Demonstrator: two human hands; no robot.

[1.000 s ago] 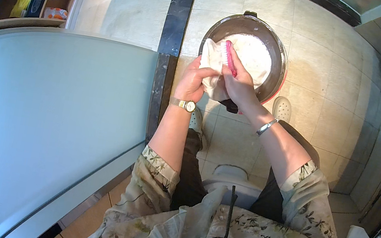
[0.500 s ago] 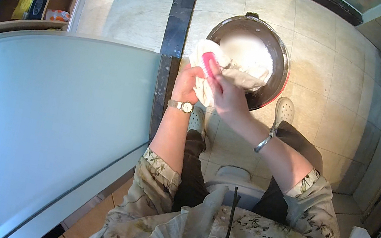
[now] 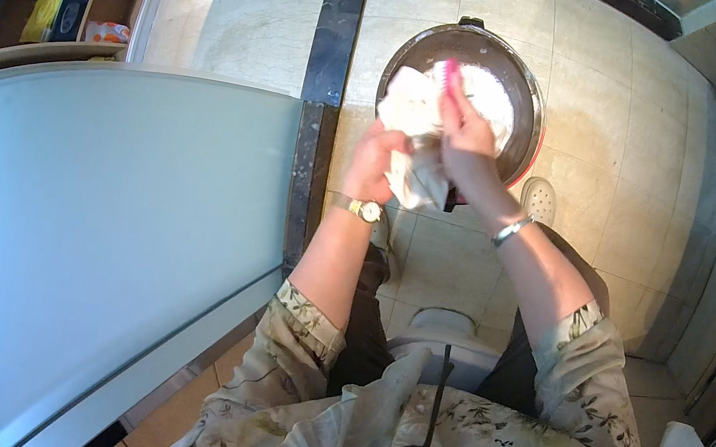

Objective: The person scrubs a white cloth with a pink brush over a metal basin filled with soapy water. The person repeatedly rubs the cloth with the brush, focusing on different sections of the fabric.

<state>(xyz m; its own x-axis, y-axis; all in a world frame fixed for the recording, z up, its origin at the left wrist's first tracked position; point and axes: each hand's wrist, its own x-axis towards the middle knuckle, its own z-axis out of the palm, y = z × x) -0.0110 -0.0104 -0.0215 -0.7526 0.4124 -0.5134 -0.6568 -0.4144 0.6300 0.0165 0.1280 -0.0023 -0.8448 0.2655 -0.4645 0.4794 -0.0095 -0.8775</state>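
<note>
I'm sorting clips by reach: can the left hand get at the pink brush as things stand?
Probably not freely, though it is close by: the left hand is holding the white cloth, and the right hand already has hold of the pink brush.

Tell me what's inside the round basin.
White, sudsy-looking contents show inside the basin. The pale cloth, pink brush and right hand cover part of the view; whatever lies beneath them cannot be seen.
</note>
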